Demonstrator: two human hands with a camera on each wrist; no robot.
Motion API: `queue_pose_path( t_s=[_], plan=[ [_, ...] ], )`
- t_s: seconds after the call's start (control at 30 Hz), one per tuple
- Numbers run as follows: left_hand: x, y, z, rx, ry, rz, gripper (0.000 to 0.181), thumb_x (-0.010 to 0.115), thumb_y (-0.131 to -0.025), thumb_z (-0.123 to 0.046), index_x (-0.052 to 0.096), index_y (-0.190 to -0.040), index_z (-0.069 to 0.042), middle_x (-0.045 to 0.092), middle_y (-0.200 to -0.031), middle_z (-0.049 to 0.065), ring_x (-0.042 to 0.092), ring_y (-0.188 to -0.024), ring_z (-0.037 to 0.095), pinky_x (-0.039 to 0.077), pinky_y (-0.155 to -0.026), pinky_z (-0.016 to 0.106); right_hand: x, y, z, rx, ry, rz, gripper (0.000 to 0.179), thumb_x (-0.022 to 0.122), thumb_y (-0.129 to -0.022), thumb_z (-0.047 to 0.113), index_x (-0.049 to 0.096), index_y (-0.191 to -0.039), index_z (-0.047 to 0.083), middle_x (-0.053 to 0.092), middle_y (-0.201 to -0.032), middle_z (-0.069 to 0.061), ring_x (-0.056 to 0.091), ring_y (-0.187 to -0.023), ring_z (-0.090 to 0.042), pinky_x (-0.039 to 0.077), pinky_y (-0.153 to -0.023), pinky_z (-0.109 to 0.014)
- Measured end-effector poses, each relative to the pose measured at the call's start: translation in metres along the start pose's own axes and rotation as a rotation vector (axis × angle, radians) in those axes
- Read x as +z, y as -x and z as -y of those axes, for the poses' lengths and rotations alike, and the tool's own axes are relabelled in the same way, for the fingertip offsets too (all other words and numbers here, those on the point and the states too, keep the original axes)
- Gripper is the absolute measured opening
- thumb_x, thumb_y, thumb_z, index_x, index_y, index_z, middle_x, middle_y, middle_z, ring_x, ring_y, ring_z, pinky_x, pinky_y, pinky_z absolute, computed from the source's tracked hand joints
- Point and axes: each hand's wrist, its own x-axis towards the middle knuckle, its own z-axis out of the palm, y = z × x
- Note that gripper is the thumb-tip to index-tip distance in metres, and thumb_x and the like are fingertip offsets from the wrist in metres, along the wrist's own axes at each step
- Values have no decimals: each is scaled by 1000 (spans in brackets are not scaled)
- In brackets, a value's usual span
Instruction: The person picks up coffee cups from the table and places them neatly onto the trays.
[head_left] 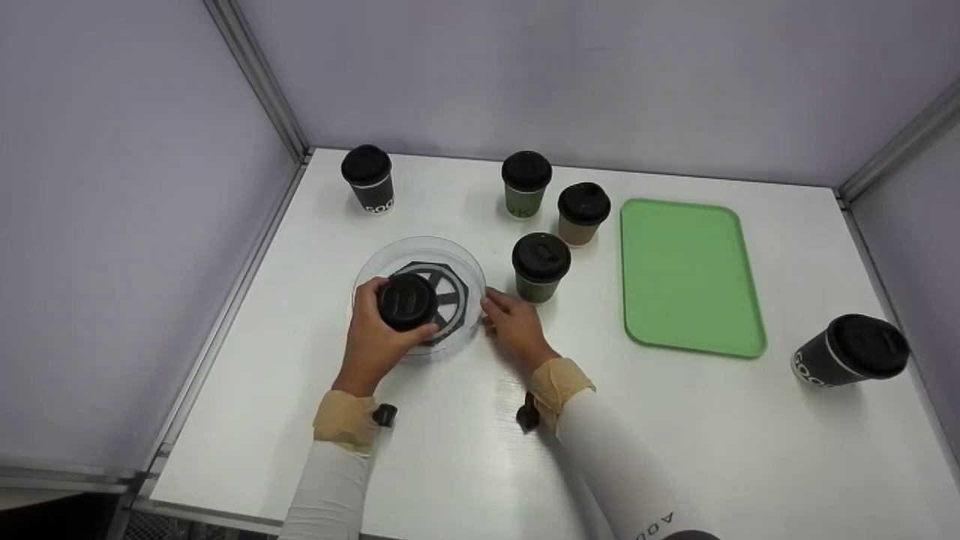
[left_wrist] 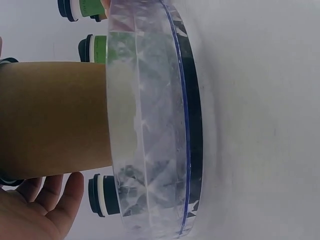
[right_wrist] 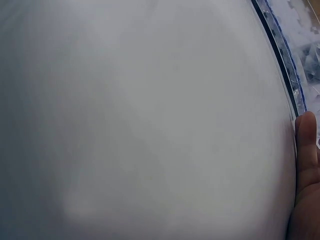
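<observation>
White sleeves (head_left: 330,484) are stretched over the worktop (head_left: 255,397), nearest the head camera. By the left hand (head_left: 375,341), a brown cup (head_left: 407,301) with a black lid is gripped around its side and held nearly upright within the clear round dish (head_left: 390,255); its base is hidden behind the dish wall, so contact with the floor cannot be confirmed. By the right hand (head_left: 517,328), the rim is touched on the opposite side; whether it is pinched cannot be told. Just beyond, a green cup (head_left: 538,289) is left unheld. The step in hand is judged to be the cup's placing; next, level seating and a gentle release would be called for, with the dish kept steady.
</observation>
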Motion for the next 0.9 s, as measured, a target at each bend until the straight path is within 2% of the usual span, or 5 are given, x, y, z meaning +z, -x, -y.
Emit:
queue_pose_path(
  t_s=[0.33,0.63,0.9],
  plan=[
    [4,0,2,-12,-28,-8,96,91,-64,-41,36,-138,-13,42,-132,2,42,-125,19,35,-105,45,-1,-2,-2,-4,36,8,47,59,-99,35,56,-138,9,68,-109,-6,64,-88,-19,54,-74,-33],
    [5,-1,9,-8,-42,-5,99,86,-63,-57,37,-138,-14,42,-132,2,43,-124,18,35,-104,44,-1,-2,-3,-3,18,6,47,59,-98,34,56,-138,9,68,-110,-6,65,-87,-20,55,-73,-33],
    [7,0,10,-3,-29,-4,98,89,-64,-48,36,-138,-12,42,-133,4,42,-125,20,35,-105,44,-2,-2,-4,-18,47,15,47,59,-98,35,56,-138,10,69,-106,-5,65,-87,-19,54,-73,-33]
  ],
)
